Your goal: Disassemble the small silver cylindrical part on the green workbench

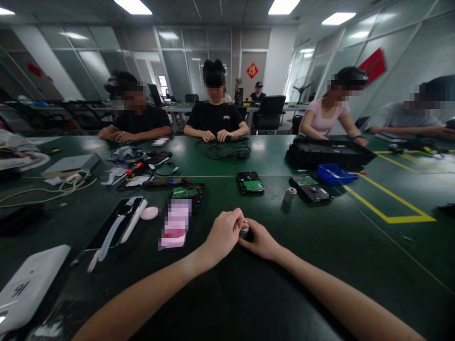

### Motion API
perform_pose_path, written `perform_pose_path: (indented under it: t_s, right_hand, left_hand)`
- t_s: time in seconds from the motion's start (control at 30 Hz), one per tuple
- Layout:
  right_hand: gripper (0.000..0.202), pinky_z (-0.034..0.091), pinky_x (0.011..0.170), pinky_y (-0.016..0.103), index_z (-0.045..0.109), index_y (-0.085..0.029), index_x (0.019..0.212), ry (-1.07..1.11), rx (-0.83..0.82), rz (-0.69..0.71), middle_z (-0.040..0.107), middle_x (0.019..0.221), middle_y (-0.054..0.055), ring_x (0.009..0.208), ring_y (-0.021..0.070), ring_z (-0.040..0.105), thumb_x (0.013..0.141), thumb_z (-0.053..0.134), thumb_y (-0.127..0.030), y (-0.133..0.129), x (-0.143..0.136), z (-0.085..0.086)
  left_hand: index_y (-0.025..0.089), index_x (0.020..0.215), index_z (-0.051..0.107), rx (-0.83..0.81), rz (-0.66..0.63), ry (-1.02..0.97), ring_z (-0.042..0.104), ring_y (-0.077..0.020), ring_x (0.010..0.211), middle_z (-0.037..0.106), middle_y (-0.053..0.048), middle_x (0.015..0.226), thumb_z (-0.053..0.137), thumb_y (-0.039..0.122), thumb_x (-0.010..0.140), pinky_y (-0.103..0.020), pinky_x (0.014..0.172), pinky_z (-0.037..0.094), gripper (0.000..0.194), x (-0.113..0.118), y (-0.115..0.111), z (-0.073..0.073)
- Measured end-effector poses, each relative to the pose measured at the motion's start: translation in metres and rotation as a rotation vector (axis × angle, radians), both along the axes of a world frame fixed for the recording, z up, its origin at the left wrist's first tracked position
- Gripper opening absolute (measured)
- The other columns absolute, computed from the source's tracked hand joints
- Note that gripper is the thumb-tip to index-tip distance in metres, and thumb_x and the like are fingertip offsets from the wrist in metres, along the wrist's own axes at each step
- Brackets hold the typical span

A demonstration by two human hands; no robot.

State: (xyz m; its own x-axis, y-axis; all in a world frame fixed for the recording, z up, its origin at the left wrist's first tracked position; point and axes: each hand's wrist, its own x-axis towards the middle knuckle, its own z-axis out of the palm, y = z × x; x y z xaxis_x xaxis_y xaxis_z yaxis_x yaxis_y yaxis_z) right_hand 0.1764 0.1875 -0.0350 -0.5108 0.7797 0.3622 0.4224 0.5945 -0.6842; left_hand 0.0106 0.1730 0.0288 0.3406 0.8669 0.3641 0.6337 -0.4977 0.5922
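Note:
Both hands meet over the green table in the middle of the view, around a small silvery metal cylinder (244, 231) that is mostly hidden by my fingers. My left hand (224, 233) is closed with its fingertips at the top of the cylinder. From the other side, the thumb and fingers of my right hand (262, 240) curl round it. A similar metal cylinder (289, 195) stands upright farther off to the right. Beyond my hands lies a hard drive with a green circuit board (250, 183), and a second hard drive (311, 188) is near the standing cylinder.
Left of my arm are a pink phone (175, 225), a pink round object (149, 213), a watch (124, 210) and a white device (31, 284). A soldering-iron-like tool (167, 182) lies behind them. Right are a blue scoop-like tray (334, 175) and black case (330, 152). Several people sit opposite.

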Motion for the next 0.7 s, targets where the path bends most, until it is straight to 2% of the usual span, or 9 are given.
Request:
perform_pose_path:
  t_s: [0.23, 0.43, 0.53, 0.7]
  right_hand:
    - [0.028, 0.048, 0.084, 0.036, 0.054, -0.018, 0.104, -0.005, -0.004, -0.007, 0.061, 0.100, 0.007, 0.092, 0.0219, 0.059, 0.079, 0.065, -0.026, -0.0003, 0.0004, 0.0015]
    - [0.030, 0.049, 0.085, 0.037, 0.054, -0.017, 0.104, 0.013, 0.007, -0.012, 0.062, 0.100, 0.008, 0.092, 0.0223, 0.060, 0.078, 0.066, -0.025, 0.0008, 0.0007, -0.0012]
    - [0.033, 0.048, 0.088, 0.038, 0.053, -0.017, 0.109, 0.037, 0.020, 0.002, 0.062, 0.104, 0.009, 0.097, 0.0227, 0.060, 0.079, 0.065, -0.025, 0.0010, 0.0003, -0.0016]
    - [0.030, 0.048, 0.089, 0.037, 0.055, -0.019, 0.109, 0.034, 0.035, 0.014, 0.062, 0.105, 0.008, 0.097, 0.0218, 0.060, 0.081, 0.064, -0.027, 0.0005, 0.0002, 0.0003]
  left_hand:
    - [0.019, 0.071, 0.047, 0.063, -0.015, 0.090, 0.054, -0.0164, 0.073, 0.057, 0.001, 0.075, 0.050, 0.001, 0.082, -0.027, 0.068, 0.040, 0.021, -0.0003, 0.0019, 0.0002]
    - [0.020, 0.081, 0.055, 0.014, -0.101, 0.038, 0.056, -0.0161, 0.082, 0.060, 0.001, 0.083, 0.049, -0.003, 0.081, -0.028, 0.075, 0.042, 0.024, -0.0005, 0.0016, 0.0015]
    - [0.021, 0.089, 0.057, -0.001, -0.105, 0.018, 0.057, -0.0171, 0.085, 0.062, 0.000, 0.088, 0.057, 0.005, 0.083, -0.030, 0.079, 0.042, 0.018, 0.0003, 0.0008, 0.0035]
    - [0.022, 0.090, 0.059, 0.091, 0.024, 0.087, 0.056, -0.0205, 0.086, 0.063, 0.000, 0.085, 0.069, 0.020, 0.079, -0.034, 0.079, 0.040, 0.015, -0.0006, 0.0013, 0.0058]
